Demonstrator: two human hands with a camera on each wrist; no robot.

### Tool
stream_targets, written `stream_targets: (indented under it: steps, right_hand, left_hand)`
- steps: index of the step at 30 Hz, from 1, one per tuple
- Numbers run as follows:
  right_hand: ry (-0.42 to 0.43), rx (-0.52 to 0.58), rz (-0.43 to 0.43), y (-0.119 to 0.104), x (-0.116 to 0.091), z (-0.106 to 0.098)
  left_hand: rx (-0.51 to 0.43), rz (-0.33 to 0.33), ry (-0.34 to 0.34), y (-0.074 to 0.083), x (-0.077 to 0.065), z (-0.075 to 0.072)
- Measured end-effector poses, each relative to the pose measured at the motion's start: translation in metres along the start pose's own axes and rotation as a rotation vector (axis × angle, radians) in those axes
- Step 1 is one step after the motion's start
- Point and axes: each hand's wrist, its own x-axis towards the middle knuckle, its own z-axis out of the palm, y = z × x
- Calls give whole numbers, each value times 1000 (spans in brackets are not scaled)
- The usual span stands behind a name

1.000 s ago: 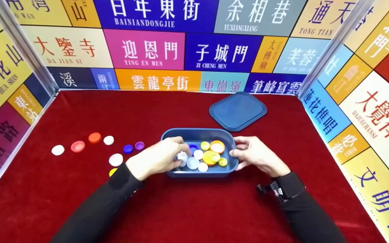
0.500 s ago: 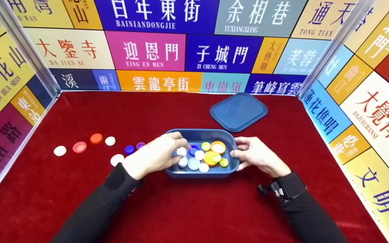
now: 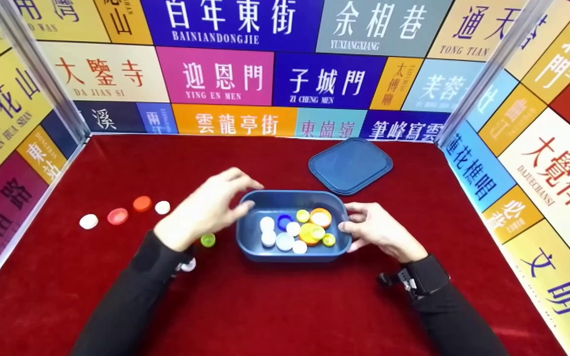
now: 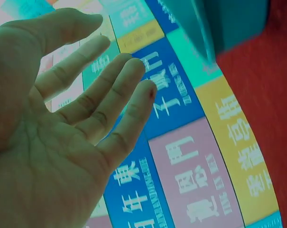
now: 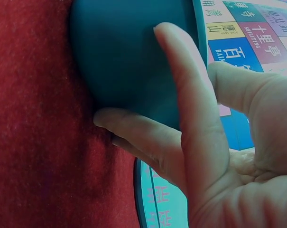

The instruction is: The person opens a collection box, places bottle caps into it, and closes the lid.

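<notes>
My left hand [image 3: 211, 205] is held beside the left end of a blue plastic box [image 3: 290, 257], fingers apart. Its palm and spread fingers show bare in the left wrist view. Inside the box lie several bottle caps: white ones [image 3: 267, 224], a blue one [image 3: 285, 222], yellow ones [image 3: 303, 215] and orange ones [image 3: 320, 217]. At the opposite end my right hand [image 3: 376, 227] holds the box, its fingers [image 5: 195, 95] along the outer wall and the thumb by the rim. Under the left wrist a green cap [image 3: 208, 240] lies on the cloth; other caps there are hidden.
Loose caps lie on the red cloth [image 3: 285, 306] at left: white [image 3: 88, 221], pink-red [image 3: 118, 215], orange-red [image 3: 142, 203] and another white cap [image 3: 162, 207]. A blue lid [image 3: 351, 165] lies behind the box. Printed panels [image 3: 215, 74] enclose the back and sides.
My left hand has come up out of the box and moved left, leaving a white cap inside. The right hand stays at the box's right end.
</notes>
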Motion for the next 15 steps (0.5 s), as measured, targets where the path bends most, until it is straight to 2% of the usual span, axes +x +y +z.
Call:
stream_targets:
  steps: [3,6,10,15]
  right_hand:
    - [-4,-2,-7,0,-1,-1]
    - [-14,-2,-15,0,-2,-1]
    - [-13,0,-19,1,-1,-1]
    - [-10,0,-19,1,0,-1]
  left_hand:
    - [-9,-40,39,-12,-1,-5]
    - [-12,-104,36,-24,-3,-8]
    - [2,-177,-15,-38,-6,-7]
    - [44,-206,-92,-54,-8,0]
